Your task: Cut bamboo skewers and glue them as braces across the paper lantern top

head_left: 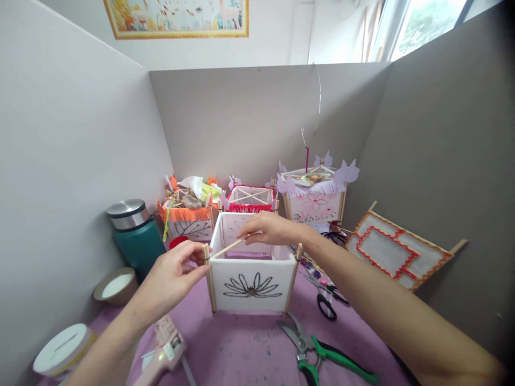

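Observation:
A white four-sided lantern frame [251, 297] with a dark flower drawn on its front panel stands upright on the purple cloth. Wooden sticks bound with dark ties form its corner posts. My left hand [177, 273] is closed around the front left post near its top. My right hand [269, 228] reaches over the frame's open top, fingers pinched on a thin wooden stick [230, 248]. That stick slants across the opening, its lower end by the front left corner.
Green-handled pruning shears [308, 348], scissors [325, 295] and a glue gun [164, 348] lie in front and to the right. A teal bottle [139, 241] and bowl [116, 287] stand left. Decorated lanterns [316, 206] sit behind; a red-trimmed panel [388, 254] leans right.

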`<move>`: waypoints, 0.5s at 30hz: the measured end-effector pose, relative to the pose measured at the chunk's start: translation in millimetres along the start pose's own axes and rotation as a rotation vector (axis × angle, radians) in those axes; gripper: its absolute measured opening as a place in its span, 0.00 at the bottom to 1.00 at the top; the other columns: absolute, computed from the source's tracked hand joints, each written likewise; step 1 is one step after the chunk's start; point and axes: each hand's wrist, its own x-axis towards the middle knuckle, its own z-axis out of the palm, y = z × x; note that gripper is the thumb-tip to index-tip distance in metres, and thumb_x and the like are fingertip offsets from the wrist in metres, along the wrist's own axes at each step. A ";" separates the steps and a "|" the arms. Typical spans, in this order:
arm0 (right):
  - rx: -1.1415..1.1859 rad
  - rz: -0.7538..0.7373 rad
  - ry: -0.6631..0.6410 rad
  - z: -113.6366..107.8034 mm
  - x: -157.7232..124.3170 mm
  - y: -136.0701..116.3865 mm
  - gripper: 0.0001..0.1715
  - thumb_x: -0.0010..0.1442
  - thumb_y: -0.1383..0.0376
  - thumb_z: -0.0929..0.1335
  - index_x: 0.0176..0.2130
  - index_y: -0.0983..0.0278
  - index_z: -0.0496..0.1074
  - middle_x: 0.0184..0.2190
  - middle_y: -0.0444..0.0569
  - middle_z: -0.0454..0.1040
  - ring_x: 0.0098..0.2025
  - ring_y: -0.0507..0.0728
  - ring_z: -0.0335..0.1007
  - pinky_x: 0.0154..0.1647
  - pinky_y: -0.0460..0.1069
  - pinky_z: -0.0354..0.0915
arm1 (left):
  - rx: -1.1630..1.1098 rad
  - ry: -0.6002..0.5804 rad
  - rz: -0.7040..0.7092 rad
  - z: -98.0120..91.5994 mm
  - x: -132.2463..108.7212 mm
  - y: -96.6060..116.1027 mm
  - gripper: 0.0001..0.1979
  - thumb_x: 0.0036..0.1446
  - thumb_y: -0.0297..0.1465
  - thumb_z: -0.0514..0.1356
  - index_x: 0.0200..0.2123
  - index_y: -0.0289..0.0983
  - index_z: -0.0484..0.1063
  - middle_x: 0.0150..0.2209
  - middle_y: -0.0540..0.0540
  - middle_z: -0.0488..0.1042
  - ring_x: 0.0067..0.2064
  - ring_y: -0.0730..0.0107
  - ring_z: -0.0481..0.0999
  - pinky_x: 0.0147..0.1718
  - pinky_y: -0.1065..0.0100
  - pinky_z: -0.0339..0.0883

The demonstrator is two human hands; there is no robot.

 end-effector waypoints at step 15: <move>0.073 -0.073 0.020 8.3 5.6 4.7 0.11 0.61 0.69 0.66 0.38 0.60 0.78 0.31 0.44 0.77 0.34 0.50 0.68 0.37 0.45 0.61 | 0.043 0.015 -0.031 1.7 -0.6 -1.2 0.09 0.55 0.40 0.59 0.37 0.41 0.69 0.36 0.50 0.71 0.38 0.67 0.74 0.38 0.65 0.72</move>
